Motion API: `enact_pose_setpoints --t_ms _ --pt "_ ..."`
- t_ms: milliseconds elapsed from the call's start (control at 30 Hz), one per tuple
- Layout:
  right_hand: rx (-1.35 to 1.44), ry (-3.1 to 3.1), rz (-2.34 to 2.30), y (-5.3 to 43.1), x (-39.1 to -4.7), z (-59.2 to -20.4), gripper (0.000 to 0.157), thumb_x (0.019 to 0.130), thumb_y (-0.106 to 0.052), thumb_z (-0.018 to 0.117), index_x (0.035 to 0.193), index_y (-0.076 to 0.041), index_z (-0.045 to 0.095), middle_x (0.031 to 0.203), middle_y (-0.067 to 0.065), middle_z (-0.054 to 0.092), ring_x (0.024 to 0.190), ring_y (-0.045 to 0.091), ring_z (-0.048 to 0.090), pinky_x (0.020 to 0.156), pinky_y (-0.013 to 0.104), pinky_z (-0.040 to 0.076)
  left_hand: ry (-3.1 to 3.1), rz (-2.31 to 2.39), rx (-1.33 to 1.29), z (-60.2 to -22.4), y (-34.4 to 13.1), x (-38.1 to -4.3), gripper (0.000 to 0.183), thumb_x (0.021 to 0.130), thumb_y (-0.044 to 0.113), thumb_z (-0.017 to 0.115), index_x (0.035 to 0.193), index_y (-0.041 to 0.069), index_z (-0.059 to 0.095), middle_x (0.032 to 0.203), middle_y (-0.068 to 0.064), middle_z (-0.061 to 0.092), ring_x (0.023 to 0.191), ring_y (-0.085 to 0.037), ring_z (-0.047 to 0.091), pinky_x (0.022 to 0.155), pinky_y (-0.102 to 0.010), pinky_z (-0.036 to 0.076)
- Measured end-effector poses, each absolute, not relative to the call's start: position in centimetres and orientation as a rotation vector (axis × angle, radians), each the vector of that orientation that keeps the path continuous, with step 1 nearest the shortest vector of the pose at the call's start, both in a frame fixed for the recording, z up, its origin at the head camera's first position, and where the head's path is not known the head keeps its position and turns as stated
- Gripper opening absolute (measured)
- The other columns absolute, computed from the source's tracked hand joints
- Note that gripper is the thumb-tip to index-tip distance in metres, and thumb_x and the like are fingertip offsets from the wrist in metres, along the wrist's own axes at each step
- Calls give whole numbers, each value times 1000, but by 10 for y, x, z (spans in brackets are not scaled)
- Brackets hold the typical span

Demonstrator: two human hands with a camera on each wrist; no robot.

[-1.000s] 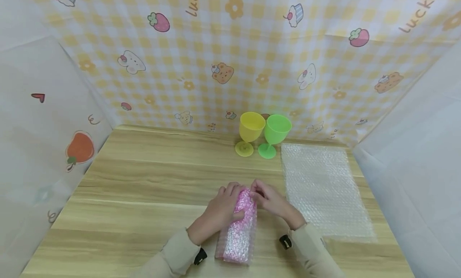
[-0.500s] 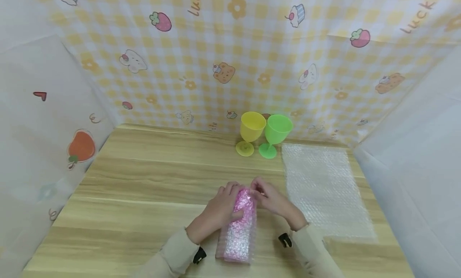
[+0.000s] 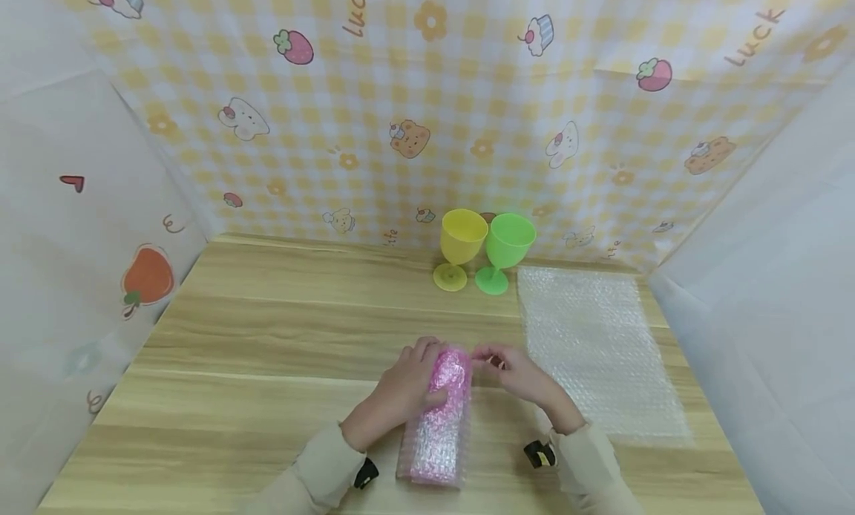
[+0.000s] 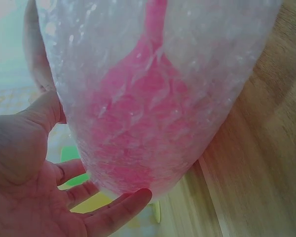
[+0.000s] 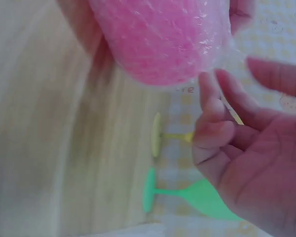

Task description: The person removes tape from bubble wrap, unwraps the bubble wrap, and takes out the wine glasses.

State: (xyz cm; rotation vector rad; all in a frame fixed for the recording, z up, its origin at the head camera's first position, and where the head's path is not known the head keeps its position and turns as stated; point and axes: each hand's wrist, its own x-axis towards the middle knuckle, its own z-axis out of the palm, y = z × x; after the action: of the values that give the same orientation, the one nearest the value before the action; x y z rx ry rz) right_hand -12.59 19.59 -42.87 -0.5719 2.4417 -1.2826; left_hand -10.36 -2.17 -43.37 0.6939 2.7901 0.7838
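A pink goblet [image 4: 138, 94] lies rolled in bubble wrap [image 3: 434, 456] at the table's near middle; its bowl and stem show through the wrap in the left wrist view. My left hand [image 3: 404, 381] grips the bundle near its far end, thumb over the top and fingers round the side. Just right of that end is my right hand [image 3: 510, 370]. In the right wrist view its thumb [image 5: 276, 76] stands apart from the forefinger, other fingers bent, with nothing plainly held; whether a fingertip touches the wrap's thin edge, I cannot tell.
A yellow goblet [image 3: 463, 237] and a green goblet [image 3: 510, 240] stand upright side by side at the table's back. Flat on the right lies a sheet of bubble wrap [image 3: 601, 352]. A checked cloth [image 3: 320, 114] hangs behind the wooden table [image 3: 267, 315].
My right hand has drawn slightly right, away from the bundle's far end, and its thumb and forefinger have parted. My left hand keeps its grip on the wrapped goblet.
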Motion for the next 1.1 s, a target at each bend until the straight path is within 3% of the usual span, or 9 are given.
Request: enact_pose_setpoints --t_ms 233,467,633,833,1000,1100 --pt "-553 2331 -1325 204 -122 -447 20 84 -26 61 96 -9 63 91 7 61 82 16 53 71 25 46 2814 765 718 -435 -20 -102 68 78 33 64 135 8 35 135 -11 37 110 -28 46 60 -27 52" --pt "-385 2287 -1350 216 -122 -452 27 86 -25 60 95 1 62 95 11 59 86 16 52 76 28 45 2806 761 704 -435 -19 -102 69 78 32 63 136 8 33 136 -10 36 110 -27 46 57 -24 49" --pt "-345 2184 -1451 221 -120 -451 35 90 -23 54 103 10 56 103 23 57 98 27 54 85 33 45 2810 754 696 -436 -18 -102 70 79 34 63 137 9 33 138 -10 35 111 -27 45 58 -26 50" --pt "-275 2094 -1603 223 -115 -450 36 91 -26 52 101 8 54 109 26 59 107 39 54 99 47 38 2825 748 716 -437 -16 -101 68 81 39 61 137 11 33 138 -9 35 109 -28 45 56 -24 50" --pt "-375 2003 -1756 219 -111 -448 24 93 -22 46 95 1 52 112 17 62 105 26 60 102 60 27 2824 819 740 -440 -17 -100 69 83 41 60 139 12 32 140 -11 32 113 -30 42 72 -34 53" --pt "-473 1920 -1849 215 -111 -446 18 96 -17 42 94 -2 51 113 14 62 106 19 60 103 55 31 2817 915 739 -443 -18 -98 69 82 38 61 141 15 31 143 -13 28 118 -31 39 86 -41 49"
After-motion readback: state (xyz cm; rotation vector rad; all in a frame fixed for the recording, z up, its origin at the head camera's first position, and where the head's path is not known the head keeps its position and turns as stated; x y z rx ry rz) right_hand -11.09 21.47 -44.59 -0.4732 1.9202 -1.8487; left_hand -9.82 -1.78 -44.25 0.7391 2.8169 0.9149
